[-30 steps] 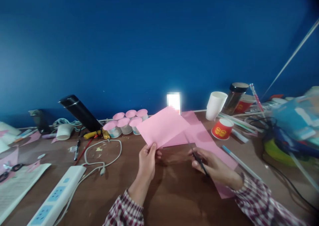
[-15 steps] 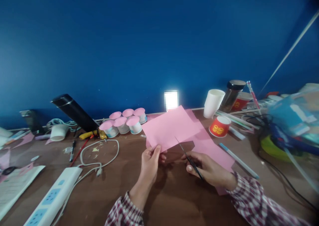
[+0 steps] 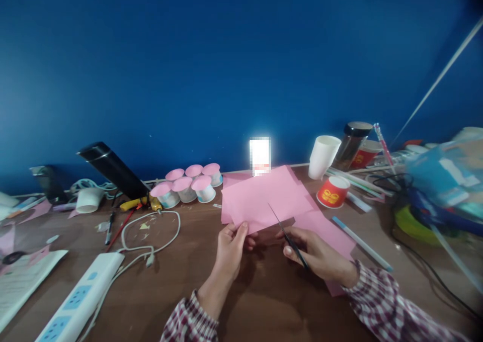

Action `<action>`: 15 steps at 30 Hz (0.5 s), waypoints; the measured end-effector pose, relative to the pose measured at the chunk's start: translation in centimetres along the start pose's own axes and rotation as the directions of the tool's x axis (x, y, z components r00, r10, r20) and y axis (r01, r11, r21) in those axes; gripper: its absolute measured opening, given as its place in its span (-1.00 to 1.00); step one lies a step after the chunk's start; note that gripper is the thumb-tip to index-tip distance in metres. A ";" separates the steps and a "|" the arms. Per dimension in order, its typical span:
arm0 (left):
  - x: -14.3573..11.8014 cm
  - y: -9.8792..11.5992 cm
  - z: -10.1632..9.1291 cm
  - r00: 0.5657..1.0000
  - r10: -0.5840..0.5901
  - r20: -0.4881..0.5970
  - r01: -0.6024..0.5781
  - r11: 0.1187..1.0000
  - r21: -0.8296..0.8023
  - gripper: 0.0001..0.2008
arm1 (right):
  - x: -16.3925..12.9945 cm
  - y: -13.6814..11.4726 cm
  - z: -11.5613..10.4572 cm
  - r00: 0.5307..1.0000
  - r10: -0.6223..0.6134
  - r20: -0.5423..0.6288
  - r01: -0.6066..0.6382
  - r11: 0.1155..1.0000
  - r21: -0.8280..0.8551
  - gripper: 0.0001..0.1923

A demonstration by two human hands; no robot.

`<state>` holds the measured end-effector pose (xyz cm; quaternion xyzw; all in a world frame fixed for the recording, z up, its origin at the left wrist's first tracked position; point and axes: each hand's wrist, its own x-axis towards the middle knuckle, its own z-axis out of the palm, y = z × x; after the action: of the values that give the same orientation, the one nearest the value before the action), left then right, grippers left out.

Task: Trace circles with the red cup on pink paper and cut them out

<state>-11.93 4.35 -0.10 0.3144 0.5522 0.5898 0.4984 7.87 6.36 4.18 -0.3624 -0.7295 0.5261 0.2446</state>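
Observation:
Between thumb and fingers, my left hand [image 3: 232,246] pinches the lower left edge of a pink paper sheet [image 3: 264,201], held up above the table. My right hand [image 3: 317,254] grips a pair of dark scissors [image 3: 291,242], whose thin blade points up and left across the sheet's lower edge. The second blade is hidden, probably behind the paper. Under and behind the held sheet lie more pink sheets [image 3: 322,231] on the brown table [image 3: 256,302]. Left of them, several small paper cups [image 3: 204,193] with pink paper tops stand grouped together.
A white power strip [image 3: 81,296] and a white cable [image 3: 151,254] lie at left, near a leaning black cylinder [image 3: 113,168]. On the right are a red paper cup [image 3: 332,192], white cups [image 3: 323,156], a dark-lidded jar [image 3: 352,143] and a blue-capped stick [image 3: 362,244].
The held sheet and my left hand have shifted slightly right, and the sheet's top has dipped. My right hand and the scissors are almost where they were.

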 end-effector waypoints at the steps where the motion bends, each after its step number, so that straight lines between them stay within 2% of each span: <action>1: 0.0 0.0 0.0 1.000 0.002 0.001 -0.002 1.000 0.001 -0.69 | 0.0 0.0 0.0 1.000 0.002 -0.005 -0.002 1.000 0.006 -0.66; 8: -0.1 0.1 0.1 1.000 0.011 0.010 -0.011 1.000 -0.009 -0.69 | 0.1 0.1 0.1 0.998 0.053 -0.038 -0.052 0.999 0.008 -0.64; 15: -0.1 0.2 0.0 1.000 0.005 -0.003 -0.005 1.000 0.004 -0.69 | 0.0 0.2 0.2 0.988 0.147 -0.040 -0.141 0.983 0.117 -0.64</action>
<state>-11.94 4.27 0.07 0.3157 0.5534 0.5905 0.4953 7.74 6.27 3.93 -0.4122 -0.6642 0.5741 0.2436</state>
